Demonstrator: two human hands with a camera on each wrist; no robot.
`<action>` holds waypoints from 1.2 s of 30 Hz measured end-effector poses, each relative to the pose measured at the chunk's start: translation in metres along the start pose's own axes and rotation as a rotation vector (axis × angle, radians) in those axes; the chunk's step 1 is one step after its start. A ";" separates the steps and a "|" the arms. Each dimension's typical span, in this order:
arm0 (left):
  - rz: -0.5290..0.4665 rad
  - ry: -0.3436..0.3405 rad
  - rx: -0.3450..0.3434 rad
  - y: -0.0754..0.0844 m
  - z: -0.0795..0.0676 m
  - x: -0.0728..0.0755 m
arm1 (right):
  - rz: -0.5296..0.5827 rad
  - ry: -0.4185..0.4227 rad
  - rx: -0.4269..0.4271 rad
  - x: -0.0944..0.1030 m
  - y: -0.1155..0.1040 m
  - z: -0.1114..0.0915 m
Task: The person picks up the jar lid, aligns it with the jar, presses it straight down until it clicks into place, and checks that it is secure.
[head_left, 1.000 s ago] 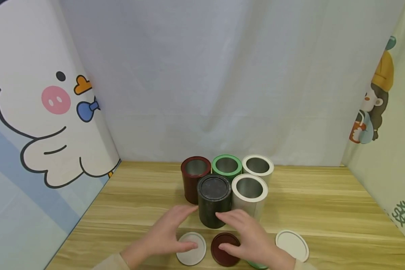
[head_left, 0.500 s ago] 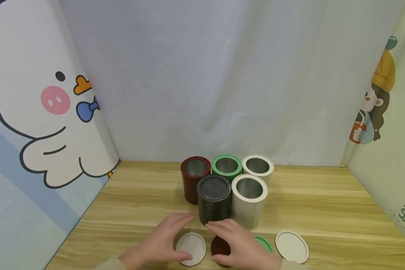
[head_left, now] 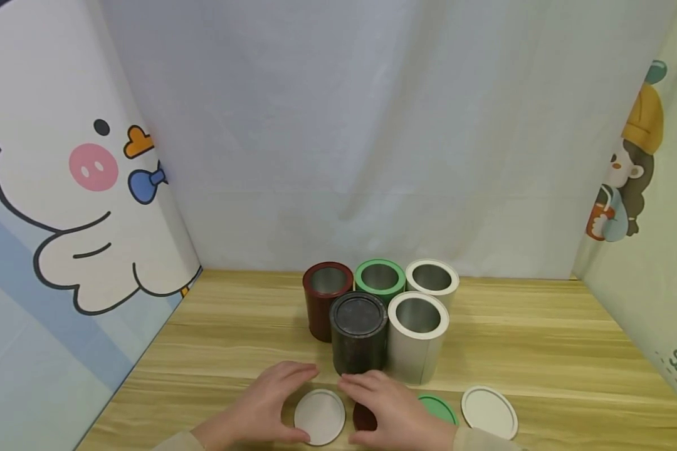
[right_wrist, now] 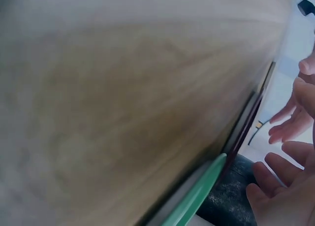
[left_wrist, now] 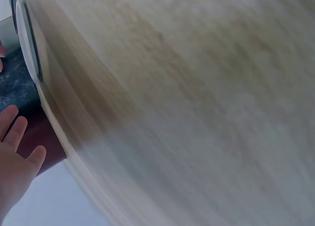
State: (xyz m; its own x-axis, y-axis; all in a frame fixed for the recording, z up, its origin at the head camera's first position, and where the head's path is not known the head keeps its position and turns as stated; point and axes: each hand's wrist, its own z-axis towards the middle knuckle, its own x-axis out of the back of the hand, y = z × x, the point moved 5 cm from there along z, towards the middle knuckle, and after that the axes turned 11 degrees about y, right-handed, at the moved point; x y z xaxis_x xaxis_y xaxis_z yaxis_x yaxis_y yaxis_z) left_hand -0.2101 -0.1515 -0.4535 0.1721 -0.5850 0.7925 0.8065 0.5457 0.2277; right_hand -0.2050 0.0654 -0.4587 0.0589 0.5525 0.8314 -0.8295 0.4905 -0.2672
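Note:
My left hand [head_left: 265, 404] is held with its fingers spread in a loose arch beside a whitish round lid [head_left: 320, 418], the thumb tip right at its edge. My right hand [head_left: 395, 410] overlaps a dark red lid [head_left: 363, 418] in the head view and hides much of it. Neither hand holds anything. Right of that hand lie a green lid [head_left: 439, 408], partly covered, and a cream lid [head_left: 489, 412]. Just beyond the hands stands a black can [head_left: 358, 351] with its lid on. In the right wrist view, the right hand's fingers [right_wrist: 283, 174] look relaxed.
Beside the black can stands an open off-white can [head_left: 417, 354]. Behind them are open cans: dark red [head_left: 318, 316], green [head_left: 396, 294] and white [head_left: 452, 282]. They stand close together on the wooden table [head_left: 214, 338]. A pale curtain [head_left: 338, 156] hangs behind.
Both hands have drawn back from the black can toward the near edge, the right one also shifting left. More of the green lid shows now. The cans have not moved.

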 end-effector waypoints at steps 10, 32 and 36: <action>-0.003 -0.079 0.005 -0.007 -0.007 -0.004 | -0.009 -0.061 -0.012 -0.011 0.000 0.002; -0.099 -0.077 -0.099 -0.016 -0.012 -0.014 | -0.032 -0.090 0.002 -0.024 -0.004 0.010; -0.115 -0.080 -0.107 -0.017 -0.013 -0.014 | -0.031 -0.088 0.012 -0.024 -0.005 0.011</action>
State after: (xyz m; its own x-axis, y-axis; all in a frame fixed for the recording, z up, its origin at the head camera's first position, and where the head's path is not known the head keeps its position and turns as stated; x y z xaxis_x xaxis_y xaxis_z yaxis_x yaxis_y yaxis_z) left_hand -0.2191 -0.1603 -0.4756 0.0337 -0.5880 0.8082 0.8747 0.4086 0.2608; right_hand -0.2082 0.0424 -0.4723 0.0364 0.4754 0.8790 -0.8346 0.4982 -0.2348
